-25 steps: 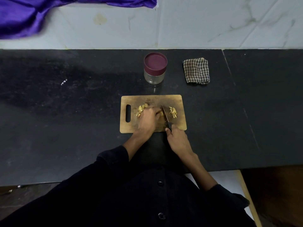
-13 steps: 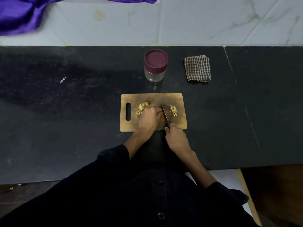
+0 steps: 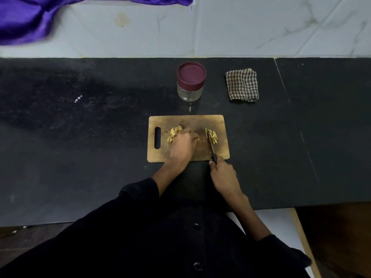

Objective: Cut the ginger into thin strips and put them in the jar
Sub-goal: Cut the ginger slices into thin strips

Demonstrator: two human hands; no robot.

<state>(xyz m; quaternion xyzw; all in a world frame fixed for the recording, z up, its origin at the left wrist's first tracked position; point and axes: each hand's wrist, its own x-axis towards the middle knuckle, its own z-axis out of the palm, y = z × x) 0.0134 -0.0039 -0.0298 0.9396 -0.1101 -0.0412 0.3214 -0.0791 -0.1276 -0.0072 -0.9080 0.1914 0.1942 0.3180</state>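
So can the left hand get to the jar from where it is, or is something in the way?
Probably yes. The jar stands just beyond the cutting board, with only bare counter between them. The left hand is on the ginger pieces and would have to let go; the jar's lid is still on.

Uncut ginger pieces [image 3: 175,133], pale yellow and chunky, lie heaped just left of the left hand [image 3: 183,145], partly under its fingers. Thin cut strips [image 3: 213,135] lie in a loose pile just beyond the right hand [image 3: 222,173], beside the blade's far end. The jar [image 3: 190,82], clear glass with its maroon lid on, stands upright well beyond both hands.
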